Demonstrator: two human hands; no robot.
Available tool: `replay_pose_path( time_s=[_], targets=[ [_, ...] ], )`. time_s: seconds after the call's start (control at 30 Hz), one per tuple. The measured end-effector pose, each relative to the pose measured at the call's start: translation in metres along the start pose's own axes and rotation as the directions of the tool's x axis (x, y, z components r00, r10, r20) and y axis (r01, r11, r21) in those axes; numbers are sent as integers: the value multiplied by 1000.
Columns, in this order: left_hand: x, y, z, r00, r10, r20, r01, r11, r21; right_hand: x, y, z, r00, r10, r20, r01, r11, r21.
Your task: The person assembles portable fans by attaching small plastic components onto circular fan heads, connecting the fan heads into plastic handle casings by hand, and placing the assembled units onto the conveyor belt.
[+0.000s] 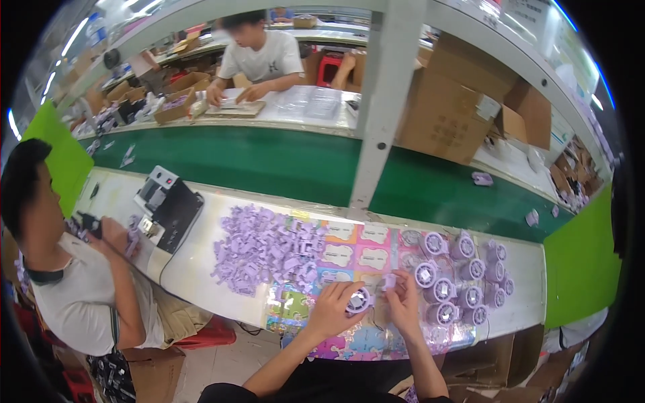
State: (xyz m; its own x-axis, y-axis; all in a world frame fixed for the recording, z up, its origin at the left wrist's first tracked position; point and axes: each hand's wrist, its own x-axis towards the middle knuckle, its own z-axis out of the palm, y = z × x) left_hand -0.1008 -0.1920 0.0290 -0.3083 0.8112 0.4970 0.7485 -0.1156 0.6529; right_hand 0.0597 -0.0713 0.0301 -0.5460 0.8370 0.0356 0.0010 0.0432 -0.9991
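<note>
My left hand is closed around a round light-purple fan housing, its open face tipped up and a pale part showing inside. Just to the right, my right hand pinches a small purple plastic piece between thumb and fingers. The piece and the housing are close together but look apart. Both hands hover over a colourful printed mat. Beyond my left hand spreads a heap of small purple plastic parts. Several similar round fan housings stand in loose rows to the right of my right hand.
A black boxy machine with a cable sits left of the heap, beside a seated co-worker. Behind the bench runs a green conveyor belt, with a grey metal post in front. Green panels flank the bench. Another person works across the belt.
</note>
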Motion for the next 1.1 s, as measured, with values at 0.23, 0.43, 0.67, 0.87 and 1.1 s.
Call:
replay_pose_path(
  time_s=[0.23,0.43,0.67,0.87,1.1],
  targets=[
    [2,-6,-4,1000,-24,9,24,1000,-15,1,1,10,999,-12,37,14,998,-66],
    [2,-4,1,1000,-12,15,12,1000,-26,-10,4,5,996,-70,-62,68,997,-38],
    [1,-2,1,1000,-11,17,12,1000,-18,-12,3,27,926,-376,-45,341,879,-333],
    [2,-2,-2,1000,-21,12,21,999,-35,-19,-4,23,902,-431,37,387,764,-517],
    [-4,-5,1,1000,-5,-7,5,1000,-6,-27,-8,18,998,-60,-1,59,978,-199]
  ],
)
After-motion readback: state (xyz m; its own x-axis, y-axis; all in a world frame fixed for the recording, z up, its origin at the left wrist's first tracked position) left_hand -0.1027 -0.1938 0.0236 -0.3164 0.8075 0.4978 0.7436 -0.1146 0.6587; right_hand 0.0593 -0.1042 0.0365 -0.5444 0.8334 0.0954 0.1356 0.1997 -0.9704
